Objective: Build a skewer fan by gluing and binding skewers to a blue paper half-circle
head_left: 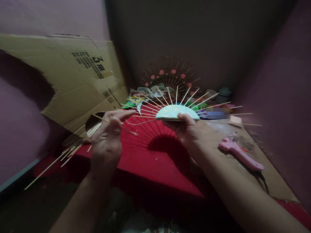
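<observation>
Your left hand has a loose stick pinched between thumb and fingers, slanting down toward its front end; the exact grip is partly hidden. Your right hand is clamped on the pale blue half-disc, thumb on the near face by the flat edge, other fingers underneath.

Half-disc is up off the red cloth, flat edge toward you. Looks like a sensible hold: gripping the flat side leaves the curved rim and its fanned spokes free. Left hand sits off to the side, likely so the stick stays clear of the spokes. One thin curved strand bows out near the left end of the half-disc.

Around you: stick bundle at the left, by the leaning cardboard. Pink glue gun lies on a brown board right of your forearm, cord running off the near side. Flowered spoke piece stands at the back behind clear bags.

In the way: long right-hand spokes reach over the board, and the bags crowd the far spoke tips.
</observation>
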The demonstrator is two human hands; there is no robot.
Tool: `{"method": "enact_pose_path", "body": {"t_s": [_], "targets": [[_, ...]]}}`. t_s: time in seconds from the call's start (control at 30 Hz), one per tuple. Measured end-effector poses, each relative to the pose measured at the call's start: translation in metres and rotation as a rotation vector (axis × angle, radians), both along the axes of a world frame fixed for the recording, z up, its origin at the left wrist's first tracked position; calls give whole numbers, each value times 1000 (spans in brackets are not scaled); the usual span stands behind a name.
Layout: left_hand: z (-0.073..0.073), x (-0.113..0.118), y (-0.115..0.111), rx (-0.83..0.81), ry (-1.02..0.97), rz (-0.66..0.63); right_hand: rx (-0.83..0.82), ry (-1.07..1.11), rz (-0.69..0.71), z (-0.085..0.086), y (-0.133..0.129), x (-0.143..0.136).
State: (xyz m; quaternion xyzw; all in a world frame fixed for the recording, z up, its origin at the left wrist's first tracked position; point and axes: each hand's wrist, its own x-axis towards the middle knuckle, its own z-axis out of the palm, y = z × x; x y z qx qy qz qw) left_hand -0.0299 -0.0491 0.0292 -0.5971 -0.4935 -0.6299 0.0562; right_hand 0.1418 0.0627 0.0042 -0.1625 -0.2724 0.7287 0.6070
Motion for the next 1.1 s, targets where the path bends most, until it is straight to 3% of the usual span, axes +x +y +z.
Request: {"method": "enact_pose_path", "body": {"t_s": [0.1,0.23,0.43,0.97,1.1], "targets": [[-7,15,-2,-45,132,-9,16,-14,-6,-1,-1,-1],[-22,27,6,-55,-13,-127,25,-11,21,-1,-2,-1],[-28,31,17,-78,-141,-103,32,-6,36,1,-4,-2],[-36,30,14,88,226,-34,-9,-14,30,4,-9,-2],[-38,29,18,84,228,-46,-21,-33,21,5,-10,-2]]}}
